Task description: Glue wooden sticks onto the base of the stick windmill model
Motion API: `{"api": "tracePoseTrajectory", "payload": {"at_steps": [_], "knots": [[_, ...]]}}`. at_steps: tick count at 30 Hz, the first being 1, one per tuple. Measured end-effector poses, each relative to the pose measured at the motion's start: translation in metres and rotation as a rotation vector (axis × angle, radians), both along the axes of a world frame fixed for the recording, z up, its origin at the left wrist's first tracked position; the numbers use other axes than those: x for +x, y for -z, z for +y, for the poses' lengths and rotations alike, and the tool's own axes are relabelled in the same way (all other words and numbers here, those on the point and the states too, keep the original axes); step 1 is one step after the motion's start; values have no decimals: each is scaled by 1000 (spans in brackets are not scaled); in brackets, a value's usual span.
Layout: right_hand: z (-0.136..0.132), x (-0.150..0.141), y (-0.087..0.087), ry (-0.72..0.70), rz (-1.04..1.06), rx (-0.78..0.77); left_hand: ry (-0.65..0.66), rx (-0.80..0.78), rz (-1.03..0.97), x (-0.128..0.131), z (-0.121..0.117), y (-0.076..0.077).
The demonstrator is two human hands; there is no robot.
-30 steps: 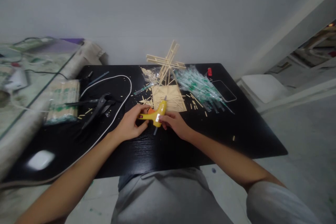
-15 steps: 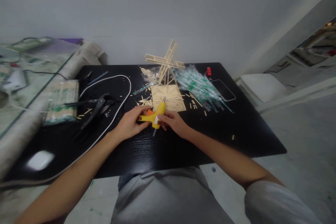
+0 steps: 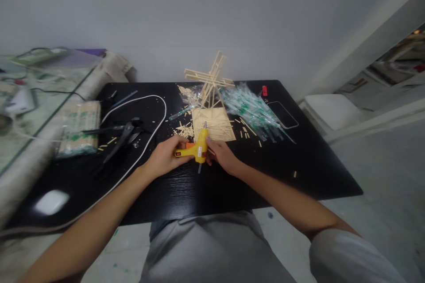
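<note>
A yellow hot glue gun [image 3: 200, 147] with an orange trigger is held over the table, its metal nozzle pointing away from me. A grey glue stick [image 3: 199, 168] sticks out of its rear end. My left hand [image 3: 168, 154] is closed around the handle. My right hand [image 3: 223, 154] is closed at the gun's right side, its thumb against the body; some of its fingers are hidden. Just beyond the nozzle, thin wooden sticks [image 3: 217, 130] lie on a stick-built base [image 3: 229, 136]. A windmill-like stick frame [image 3: 211, 82] stands behind it.
Plastic-wrapped sticks [image 3: 254, 108] lie to the right near a phone-like slab [image 3: 283, 114] and a red object [image 3: 264, 90]. Black-handled pliers [image 3: 124, 137], a white cable [image 3: 146, 152] and a stick pack [image 3: 80, 128] occupy the left. Cut bits are scattered across the black table [image 3: 265, 172].
The glue gun has turned slightly, its nozzle swinging left and its rear end right. My right thumb has slid from the top of the body to its right edge.
</note>
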State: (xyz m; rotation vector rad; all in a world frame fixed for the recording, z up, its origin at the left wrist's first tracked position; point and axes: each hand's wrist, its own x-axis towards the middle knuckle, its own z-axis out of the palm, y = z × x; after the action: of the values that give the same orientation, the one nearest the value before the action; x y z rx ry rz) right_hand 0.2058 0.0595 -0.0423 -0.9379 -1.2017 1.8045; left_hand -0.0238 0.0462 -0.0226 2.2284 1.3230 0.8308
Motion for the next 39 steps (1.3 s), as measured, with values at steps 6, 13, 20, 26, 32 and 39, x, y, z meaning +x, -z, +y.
{"api": "tracePoseTrajectory", "payload": {"at_steps": [6, 13, 20, 26, 32, 39], "knots": [[2, -2, 2, 2, 53, -22, -2, -20, -16, 0, 0, -1], [3, 0, 4, -2, 63, -39, 0, -15, -5, 0, 0, 0], [-1, 1, 0, 36, 4, 21, 95, 48, 64, 0, -1, 0], [-3, 0, -4, 85, -131, 124, 138, 3, 157, 1, -4, 0], [-2, 1, -1, 70, -129, 135, 127, -5, 133, 2, -3, 2], [-1, 1, 0, 61, -122, 134, 130, 32, 112, 2, -3, 4]]}}
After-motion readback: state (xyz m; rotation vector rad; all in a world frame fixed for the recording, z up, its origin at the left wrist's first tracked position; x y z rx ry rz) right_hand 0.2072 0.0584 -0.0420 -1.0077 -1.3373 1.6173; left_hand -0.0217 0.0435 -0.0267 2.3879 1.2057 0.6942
